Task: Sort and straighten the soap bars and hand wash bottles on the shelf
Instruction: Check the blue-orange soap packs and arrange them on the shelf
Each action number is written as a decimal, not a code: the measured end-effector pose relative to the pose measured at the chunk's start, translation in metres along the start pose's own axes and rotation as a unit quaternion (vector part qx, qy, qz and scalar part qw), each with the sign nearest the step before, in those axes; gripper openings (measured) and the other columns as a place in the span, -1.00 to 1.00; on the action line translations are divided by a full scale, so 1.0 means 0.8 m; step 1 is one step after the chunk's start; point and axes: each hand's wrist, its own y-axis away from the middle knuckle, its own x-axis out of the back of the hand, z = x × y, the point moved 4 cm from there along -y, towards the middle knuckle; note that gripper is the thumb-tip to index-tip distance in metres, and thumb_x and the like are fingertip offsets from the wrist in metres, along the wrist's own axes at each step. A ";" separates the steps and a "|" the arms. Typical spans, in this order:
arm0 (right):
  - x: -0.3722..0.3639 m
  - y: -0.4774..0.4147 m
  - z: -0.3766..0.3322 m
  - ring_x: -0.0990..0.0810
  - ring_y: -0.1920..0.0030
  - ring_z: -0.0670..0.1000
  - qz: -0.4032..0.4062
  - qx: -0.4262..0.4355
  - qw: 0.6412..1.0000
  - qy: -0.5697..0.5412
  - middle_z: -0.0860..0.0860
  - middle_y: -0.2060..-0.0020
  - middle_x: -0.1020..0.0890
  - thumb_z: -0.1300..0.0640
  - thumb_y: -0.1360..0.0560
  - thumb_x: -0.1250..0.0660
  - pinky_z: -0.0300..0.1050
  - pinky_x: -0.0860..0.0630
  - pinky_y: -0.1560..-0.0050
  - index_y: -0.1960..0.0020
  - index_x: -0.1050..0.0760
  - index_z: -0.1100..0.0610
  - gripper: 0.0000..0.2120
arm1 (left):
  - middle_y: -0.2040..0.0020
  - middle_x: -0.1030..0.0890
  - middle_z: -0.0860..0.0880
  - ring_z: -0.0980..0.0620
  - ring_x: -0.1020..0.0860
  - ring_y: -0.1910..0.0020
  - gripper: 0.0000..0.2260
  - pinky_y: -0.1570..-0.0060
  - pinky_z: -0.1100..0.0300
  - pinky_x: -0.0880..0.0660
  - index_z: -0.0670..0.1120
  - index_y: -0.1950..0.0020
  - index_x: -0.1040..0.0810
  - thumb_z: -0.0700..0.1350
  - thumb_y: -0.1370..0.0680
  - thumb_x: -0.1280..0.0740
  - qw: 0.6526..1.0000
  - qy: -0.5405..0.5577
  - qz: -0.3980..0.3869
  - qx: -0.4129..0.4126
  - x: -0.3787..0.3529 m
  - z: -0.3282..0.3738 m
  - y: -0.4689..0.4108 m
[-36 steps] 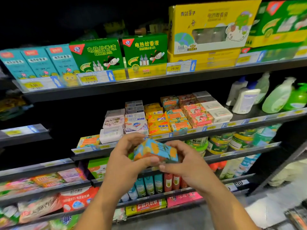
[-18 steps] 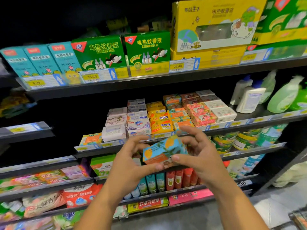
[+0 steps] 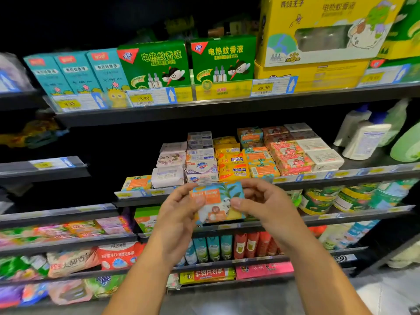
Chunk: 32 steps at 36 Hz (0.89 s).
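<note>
Item: soap bar [image 3: 217, 201] in a blue-and-orange wrapper, off the shelf and held in the air just in front of the shelf's front edge [image 3: 318, 176].
Left hand: the left hand [image 3: 179, 214] grasps the bar's left end, with the thumb laid across the printed face.
Right hand: the right hand [image 3: 266, 205] pinches the bar's right edge between the thumb and curled fingers.
Change: over the last second the bar has been turned from a slanted, edge-on hold so that its printed face looks at the person, and it has been lifted closer to the front edge.
Soap rows: stacks of bars [image 3: 231, 164] fill the middle of the shelf, some of them lying askew.
Likely match: an orange-and-blue stack [image 3: 261, 165] sits right of the yellow bars, and a lone similar bar [image 3: 136, 183] lies at the left front edge.
Bottles: hand wash bottles [image 3: 366, 139] stand upright at the right end.
Meaning: the label now seems readable, so the bar can probably be matched to its row. Placing it is not yet done, and the sorting looks to be at an early stage.
</note>
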 end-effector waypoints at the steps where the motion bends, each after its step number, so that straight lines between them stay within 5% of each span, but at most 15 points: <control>1: -0.006 -0.003 0.002 -0.65 0.13 0.04 -0.008 -0.022 1.000 0.013 0.13 0.12 -0.67 -0.07 -0.29 -0.54 -0.29 -0.57 0.13 -0.11 -0.64 0.07 -0.57 | -0.02 -0.69 -0.19 -0.10 -0.65 0.08 -0.57 0.14 0.08 -0.58 -0.15 -0.17 -0.56 -0.20 -0.34 -0.56 1.000 0.006 0.011 0.024 -0.001 -0.001 -0.002; 5: -0.025 -0.016 0.020 -0.51 0.44 -0.09 -0.023 -0.132 0.986 0.100 -0.05 0.45 -0.59 -0.19 -0.51 -0.39 -0.26 -0.40 0.43 0.05 -0.66 0.16 -0.61 | 0.21 -0.68 -0.08 0.06 -0.58 0.35 -0.77 0.39 0.22 -0.35 -0.10 -0.03 -0.63 0.03 -0.49 -0.44 0.981 -0.050 0.090 0.162 0.011 -0.019 -0.007; 10: -0.039 -0.027 0.034 -0.43 0.57 -0.08 -0.085 -0.186 0.972 0.119 0.15 0.32 -0.70 -0.20 -0.59 -0.28 -0.26 -0.29 0.51 -0.03 -0.63 0.09 -0.64 | 0.19 -0.68 -0.12 -0.06 -0.57 0.25 -0.75 0.54 0.28 -0.29 -0.15 -0.06 -0.62 0.04 -0.56 -0.39 0.972 -0.145 0.101 0.152 0.039 -0.019 -0.006; 14: -0.058 -0.041 0.034 -0.65 0.42 0.04 -0.140 -0.171 0.969 0.107 0.10 0.13 -0.70 -0.08 -0.63 -0.29 -0.18 -0.51 0.47 -0.24 -0.46 0.04 -0.73 | 0.06 -0.69 -0.09 0.03 -0.65 0.24 -0.80 0.44 0.20 -0.52 -0.11 -0.18 -0.55 -0.06 -0.61 -0.36 0.979 -0.169 0.080 0.079 0.054 -0.001 -0.016; 18: -0.080 -0.061 0.029 -0.74 0.04 0.12 -0.142 -0.177 0.974 -0.018 0.12 -0.12 -0.63 0.11 -0.58 -0.38 -0.06 -0.69 0.09 -0.27 -0.47 0.01 -0.72 | 0.10 -0.66 -0.01 0.00 -0.69 0.14 -0.79 0.20 0.01 -0.65 -0.10 -0.23 -0.56 -0.21 -0.59 -0.36 0.990 -0.131 0.052 0.007 0.061 0.031 -0.030; 23: -0.113 -0.090 0.010 -0.68 -0.09 0.24 -0.091 -0.123 0.981 -0.116 0.10 -0.10 -0.66 -0.16 -0.41 -0.42 -0.10 -0.67 0.13 -0.04 -0.67 -0.07 -0.73 | 0.03 -0.55 -0.18 -0.05 -0.67 0.12 -0.74 -0.06 -0.23 -0.60 -0.03 -0.24 -0.51 -0.16 -0.57 -0.39 0.984 -0.162 0.055 -0.049 0.084 0.055 -0.048; 25: -0.129 -0.100 0.005 -0.70 -0.06 0.20 -0.073 -0.114 0.985 -0.111 0.03 0.00 -0.71 -0.18 -0.50 -0.34 -0.11 -0.67 0.16 -0.06 -0.66 -0.09 -0.75 | -0.04 -0.54 -0.25 -0.11 -0.66 0.03 -0.72 -0.07 -0.18 -0.60 0.05 -0.19 -0.51 -0.09 -0.52 -0.46 0.979 -0.185 0.049 -0.072 0.096 0.063 -0.054; 28: -0.150 -0.116 0.005 -0.73 -0.01 0.06 -0.069 -0.103 0.987 -0.106 0.08 -0.06 -0.69 -0.08 -0.56 -0.36 -0.11 -0.68 0.17 -0.12 -0.61 0.06 -0.75 | -0.03 -0.58 -0.14 0.01 -0.63 0.06 -0.72 0.12 0.16 -0.59 -0.02 -0.15 -0.48 -0.22 -0.52 -0.46 0.969 -0.222 0.021 -0.110 0.112 0.074 -0.065; 32: -0.167 -0.140 0.010 -0.71 -0.01 0.10 -0.075 -0.074 0.991 -0.088 0.26 -0.11 -0.59 0.10 -0.53 -0.45 -0.05 -0.67 0.10 0.06 -0.57 0.19 -0.85 | -0.12 -0.58 -0.09 -0.01 -0.59 -0.06 -0.69 0.03 0.06 -0.58 0.10 0.00 -0.50 -0.23 -0.47 -0.52 0.943 -0.305 -0.004 -0.135 0.136 0.089 -0.087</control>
